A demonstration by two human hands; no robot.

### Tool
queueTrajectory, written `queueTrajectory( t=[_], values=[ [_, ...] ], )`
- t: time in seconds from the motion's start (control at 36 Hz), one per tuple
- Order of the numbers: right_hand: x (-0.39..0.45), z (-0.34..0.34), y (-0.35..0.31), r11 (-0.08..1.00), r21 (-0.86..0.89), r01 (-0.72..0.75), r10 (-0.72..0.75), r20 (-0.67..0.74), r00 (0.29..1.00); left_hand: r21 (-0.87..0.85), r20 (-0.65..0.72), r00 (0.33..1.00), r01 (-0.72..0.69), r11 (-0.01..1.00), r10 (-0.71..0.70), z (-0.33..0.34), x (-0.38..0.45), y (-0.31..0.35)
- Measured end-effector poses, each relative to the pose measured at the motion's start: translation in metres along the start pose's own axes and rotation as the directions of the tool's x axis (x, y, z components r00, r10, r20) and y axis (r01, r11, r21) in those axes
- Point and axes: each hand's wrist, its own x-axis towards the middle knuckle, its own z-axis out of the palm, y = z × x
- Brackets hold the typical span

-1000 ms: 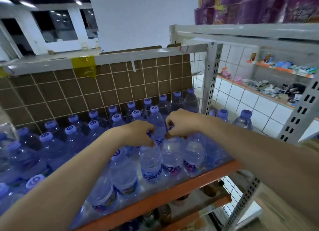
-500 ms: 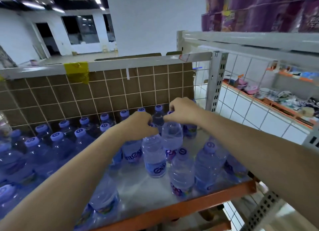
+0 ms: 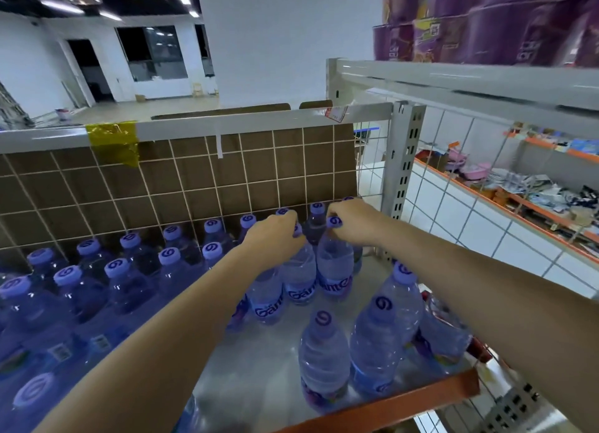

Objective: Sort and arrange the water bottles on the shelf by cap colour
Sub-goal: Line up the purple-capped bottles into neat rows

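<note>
Head view: left hand [image 3: 275, 238] and right hand [image 3: 351, 217] each hold a full water bottle [image 3: 335, 264] by the neck under its purple cap, deep on the shelf [image 3: 265, 377] by the back rows. Bottles likely heavy, thin-walled, slick and squashy; the stiff neck looks the safest hold.

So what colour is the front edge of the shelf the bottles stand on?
Orange, seen in the head view: the shelf's front edge.
</note>
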Motion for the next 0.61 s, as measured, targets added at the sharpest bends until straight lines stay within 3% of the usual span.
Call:
queueTrajectory(
  t=[0.17, 0.61],
  values=[
    [0.014, 0.011, 0.006, 0.998, -0.054, 0.028, -0.027, 0.023, 0.999, 0.073, 0.044, 0.998, -0.038, 0.997, 0.034, 0.004, 0.013, 0.000],
    [0.018, 0.011, 0.015, 0.998, 0.062, -0.021, 0.015, 0.091, 0.996, 0.110, 0.117, 0.991, -0.075, 0.991, 0.062, 0.018, 0.026, -0.013]
  ],
)
